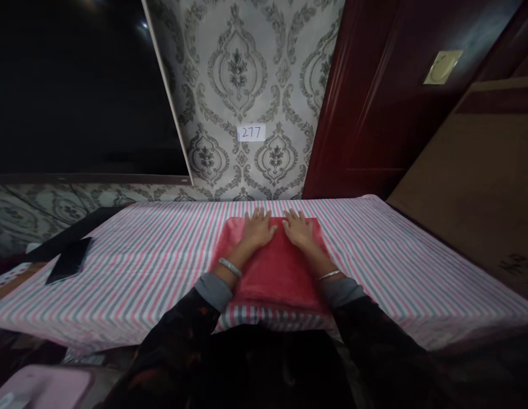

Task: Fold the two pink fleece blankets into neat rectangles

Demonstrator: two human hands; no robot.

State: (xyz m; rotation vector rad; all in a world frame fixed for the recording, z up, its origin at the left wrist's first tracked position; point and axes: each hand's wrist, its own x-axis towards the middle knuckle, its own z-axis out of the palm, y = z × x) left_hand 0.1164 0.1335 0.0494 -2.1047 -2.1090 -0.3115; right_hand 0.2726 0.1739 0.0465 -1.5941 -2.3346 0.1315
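A red cloth (281,272), folded into a rough rectangle, lies flat on a striped tablecloth (149,255) in the head view. Near its far left corner my left hand (258,228) rests palm down with fingers spread. My right hand (298,228) presses on the far right part of the same cloth, its fingers apart too. Neither hand grips anything. The near edge of the cloth reaches almost to the table's front edge, between my forearms.
A dark phone (70,261) lies at the table's left end. Behind stand a large TV (85,91) and a patterned wall with a paper label (251,133). A cardboard box (481,187) borders the right side. At lower left is a pink object (42,386).
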